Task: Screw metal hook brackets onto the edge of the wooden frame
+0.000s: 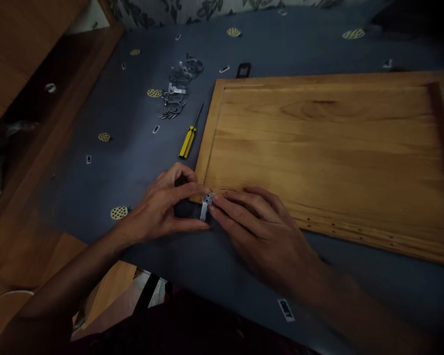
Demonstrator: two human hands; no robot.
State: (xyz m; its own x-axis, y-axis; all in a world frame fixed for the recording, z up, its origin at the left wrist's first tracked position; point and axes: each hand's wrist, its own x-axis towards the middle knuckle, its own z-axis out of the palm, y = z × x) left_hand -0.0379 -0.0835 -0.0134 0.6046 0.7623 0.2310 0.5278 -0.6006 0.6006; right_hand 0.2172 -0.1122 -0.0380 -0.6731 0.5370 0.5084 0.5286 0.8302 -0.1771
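Observation:
At the near left corner of a framed wooden panel (318,153), a small silvery metal hinge (204,209) juts out over the edge. My left hand (166,204) grips it, with the thumb at its lower end and the index finger by its top. My right hand (257,222) lies over the panel's near edge, its fingers close together and the fingertips pressed on the right side of the hinge. Part of the hinge is hidden by the fingers. Several dark screw holes dot the near edge of the panel, right of my right hand.
A screwdriver (187,142) with a yellow handle lies left of the panel. Beyond it are several metal fittings (177,88) and small screws (168,116). A dark flat piece (243,70) sits behind the panel. All rest on a blue patterned cloth (133,113); wooden furniture (29,44) borders the left.

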